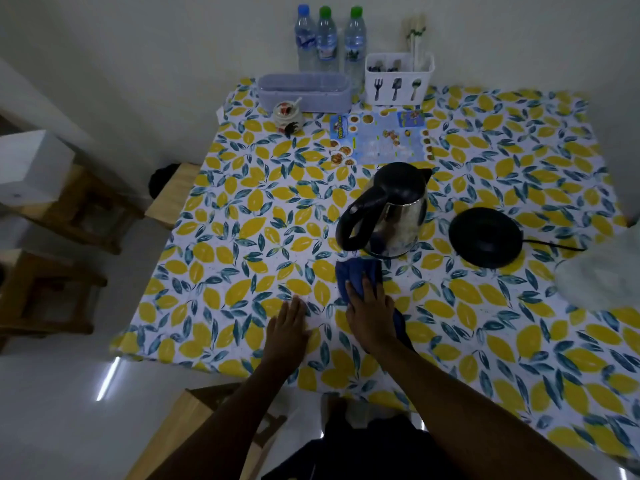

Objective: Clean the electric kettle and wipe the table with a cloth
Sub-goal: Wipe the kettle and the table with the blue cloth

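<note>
While your left hand (289, 327) is bracing flat, fingers spread, your right hand (369, 306) is pressing the cloth (356, 271) palm-down at the kettle's (391, 209) six o'clock, wiping the table (225, 237).

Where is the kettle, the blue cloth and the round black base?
kettle (398, 216), head view, on its shiny steel side.
blue cloth (356, 271), head view, on the bunched part beyond the fingers.
round black base (485, 237), head view, on its top.

A single head-worn wide-angle camera looks forward and steeply down from above the near edge of the lemon-patterned tablecloth-covered table (242, 237). It sits close over the person's forearms, facing the white wall (173, 46) at 12 o'clock.
</note>
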### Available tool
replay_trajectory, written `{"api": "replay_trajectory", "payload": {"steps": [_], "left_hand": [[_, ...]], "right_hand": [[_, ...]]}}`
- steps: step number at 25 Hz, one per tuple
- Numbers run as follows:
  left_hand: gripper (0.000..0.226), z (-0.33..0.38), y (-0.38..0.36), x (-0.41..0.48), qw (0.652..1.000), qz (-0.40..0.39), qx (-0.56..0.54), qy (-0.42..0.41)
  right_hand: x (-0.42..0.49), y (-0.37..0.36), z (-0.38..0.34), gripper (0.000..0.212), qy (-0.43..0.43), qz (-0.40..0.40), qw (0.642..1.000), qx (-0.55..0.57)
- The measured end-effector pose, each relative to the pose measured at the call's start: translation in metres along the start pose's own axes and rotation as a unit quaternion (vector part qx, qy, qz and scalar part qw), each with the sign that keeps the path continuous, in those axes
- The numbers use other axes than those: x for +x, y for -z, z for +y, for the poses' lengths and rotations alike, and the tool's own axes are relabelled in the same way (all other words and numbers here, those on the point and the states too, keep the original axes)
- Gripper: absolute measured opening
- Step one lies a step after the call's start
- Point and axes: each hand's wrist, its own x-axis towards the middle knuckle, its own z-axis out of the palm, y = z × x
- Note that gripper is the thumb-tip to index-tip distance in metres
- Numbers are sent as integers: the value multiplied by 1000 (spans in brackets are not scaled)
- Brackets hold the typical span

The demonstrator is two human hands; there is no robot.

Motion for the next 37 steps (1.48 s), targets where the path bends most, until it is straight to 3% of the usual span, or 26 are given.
{"api": "replay_trajectory", "payload": {"steps": [3,6,9,11,13,18,21,24,27,29,33,37], "left_hand": [[67,-9,-4,-8,1000,-18,1,10],[68,-18,-5,-13,1000,-29,6,4],[67,-21,-4,-16,1000,-26,-1,-3],[67,-21,-4,-16,1000,-26,-4,-6],[67,-17,-3,-17,1000,-28,-10,-3],[66,-17,0,-17,1000,-27,-13,-2],[64,-10,2,-18,999,-31,-29,19],[64,11,3,-13,1000,-29,-11,3],[68,47,8,2,997,-43,-1,-58],[69,74,9,13,994,-56,-18,-88],[79,104,-3,16,986,-98,-3,-138],[95,110,-14,18,985,-114,24,-129]], "right_hand": [[-40,-22,-14,60,145,-22,988,-46],[-55,-23,14,57,212,-30,974,-76],[-30,-7,27,61,124,-12,987,-101],[-13,3,15,64,11,19,998,-58],[-14,4,-4,61,-29,17,999,-31],[-82,-23,-2,61,182,-37,978,-96],[-84,-16,44,60,229,-53,962,-138],[-57,-1,100,63,145,-32,971,-189],[-34,25,131,61,-72,26,994,-77],[-27,35,130,58,-151,35,988,-8],[-53,9,111,58,-122,27,992,-16],[-69,1,113,60,-117,-1,993,-4]]}}
